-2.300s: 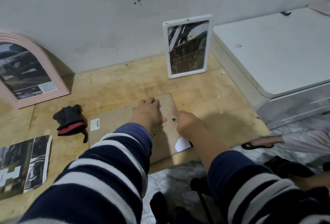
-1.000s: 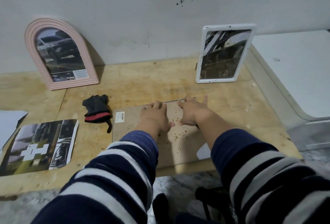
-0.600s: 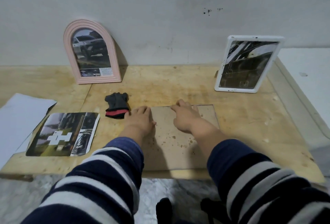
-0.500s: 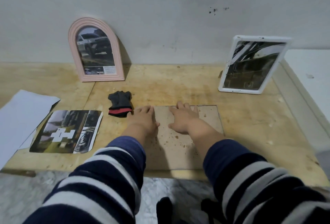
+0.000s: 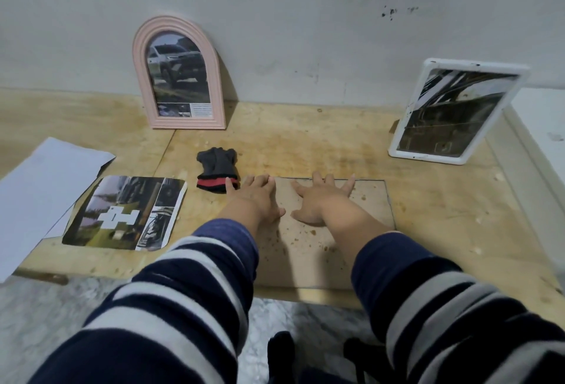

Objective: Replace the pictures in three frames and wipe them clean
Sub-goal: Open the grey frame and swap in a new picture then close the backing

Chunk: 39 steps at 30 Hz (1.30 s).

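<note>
Both hands, left hand (image 5: 256,200) and right hand (image 5: 321,201), press flat with fingers spread on the brown speckled frame backing board (image 5: 363,206), lying face down at the bench's (image 5: 305,145) near edge, long axis left-right; neither grips.

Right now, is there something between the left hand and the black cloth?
Nothing visible does. The left hand lies flat on the frame backing, and the black cloth sits just beyond its fingertips.
</note>
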Motion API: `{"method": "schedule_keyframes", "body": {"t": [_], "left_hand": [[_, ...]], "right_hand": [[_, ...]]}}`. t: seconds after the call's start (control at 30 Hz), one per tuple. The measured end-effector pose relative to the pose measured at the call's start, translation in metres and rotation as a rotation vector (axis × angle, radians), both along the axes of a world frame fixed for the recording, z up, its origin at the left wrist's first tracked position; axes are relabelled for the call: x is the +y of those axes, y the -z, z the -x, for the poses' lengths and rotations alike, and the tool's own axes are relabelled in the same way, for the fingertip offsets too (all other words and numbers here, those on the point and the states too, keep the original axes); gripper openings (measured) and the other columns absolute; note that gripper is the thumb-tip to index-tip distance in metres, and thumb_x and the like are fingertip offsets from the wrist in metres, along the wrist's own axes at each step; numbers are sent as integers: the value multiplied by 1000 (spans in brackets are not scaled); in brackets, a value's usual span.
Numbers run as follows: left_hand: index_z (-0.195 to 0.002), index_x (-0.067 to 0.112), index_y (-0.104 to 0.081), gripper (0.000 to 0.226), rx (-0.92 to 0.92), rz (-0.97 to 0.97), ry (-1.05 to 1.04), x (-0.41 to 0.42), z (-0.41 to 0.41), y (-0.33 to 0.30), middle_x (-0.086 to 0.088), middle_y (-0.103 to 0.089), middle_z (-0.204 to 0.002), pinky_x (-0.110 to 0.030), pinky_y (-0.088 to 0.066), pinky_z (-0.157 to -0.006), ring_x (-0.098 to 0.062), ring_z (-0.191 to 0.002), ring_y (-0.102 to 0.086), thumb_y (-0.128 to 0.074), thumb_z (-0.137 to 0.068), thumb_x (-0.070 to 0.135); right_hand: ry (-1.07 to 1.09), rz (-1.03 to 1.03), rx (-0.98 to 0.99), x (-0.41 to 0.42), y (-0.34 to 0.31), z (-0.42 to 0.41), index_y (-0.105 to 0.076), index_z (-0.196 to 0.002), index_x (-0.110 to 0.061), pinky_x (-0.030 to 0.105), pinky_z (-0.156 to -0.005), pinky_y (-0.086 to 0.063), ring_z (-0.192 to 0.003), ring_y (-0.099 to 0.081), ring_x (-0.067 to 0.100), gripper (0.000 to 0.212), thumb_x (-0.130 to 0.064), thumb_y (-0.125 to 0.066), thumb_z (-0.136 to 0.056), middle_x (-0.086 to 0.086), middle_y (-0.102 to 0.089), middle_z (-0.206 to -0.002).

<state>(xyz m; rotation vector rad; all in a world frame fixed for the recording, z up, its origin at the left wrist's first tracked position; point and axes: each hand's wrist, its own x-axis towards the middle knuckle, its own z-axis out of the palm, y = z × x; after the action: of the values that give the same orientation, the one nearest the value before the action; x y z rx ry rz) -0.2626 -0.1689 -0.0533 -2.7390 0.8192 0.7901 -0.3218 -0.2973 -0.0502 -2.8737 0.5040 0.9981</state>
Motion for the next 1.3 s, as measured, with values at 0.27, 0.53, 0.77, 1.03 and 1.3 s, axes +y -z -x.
{"method": "schedule_keyframes", "body": {"t": [0.27, 0.53, 0.77, 1.03, 1.3], "left_hand": [[-155, 24, -2, 73, -2, 1, 28, 3, -2, 5, 6, 4, -162, -62, 1, -115, -23, -149, 2, -37, -97, 49], [-155, 14, -4, 64, -46, 124, 21, 9, 2, 5, -3, -8, -161, -39, -19, -118, -26, -146, -15, -33, -100, 30], [-155, 19, -5, 72, -50, 82, -11, 7, 5, 3, 2, -7, -161, -48, -5, -120, -22, -148, -7, -43, -95, 23], [-155, 19, -11, 62, -97, -10, 73, 5, 6, -3, 3, -8, -162, -52, 4, -118, -20, -149, -6, -30, -98, 36], [-155, 16, -2, 67, -23, 22, 30, 7, 9, 8, 4, 6, -162, -54, 3, -118, -20, -149, 6, -30, -98, 36]], "right_hand": [[40, 30, 26, 9, -5, -10, 3, -150, -45, 79, -101, 5, -146, -1, 38, 85, -50, -55, -89, 8, 3, -160], [118, -10, 65, 22, -6, -18, 8, -142, -60, 73, -102, -10, -140, -12, 41, 92, -21, -57, -90, 5, 2, -158], [62, 3, 79, 20, -8, -22, 3, -145, -57, 72, -105, -10, -143, -10, 43, 91, -16, -58, -91, -7, 12, -160], [-10, 61, 106, 24, -13, -22, 0, -148, -51, 76, -105, 1, -142, -16, 48, 87, -11, -54, -93, -3, 13, -161], [-47, 105, 71, 29, -8, -19, -1, -151, -46, 73, -108, -3, -140, -19, 51, 84, -7, -48, -93, 2, 9, -161]]}}
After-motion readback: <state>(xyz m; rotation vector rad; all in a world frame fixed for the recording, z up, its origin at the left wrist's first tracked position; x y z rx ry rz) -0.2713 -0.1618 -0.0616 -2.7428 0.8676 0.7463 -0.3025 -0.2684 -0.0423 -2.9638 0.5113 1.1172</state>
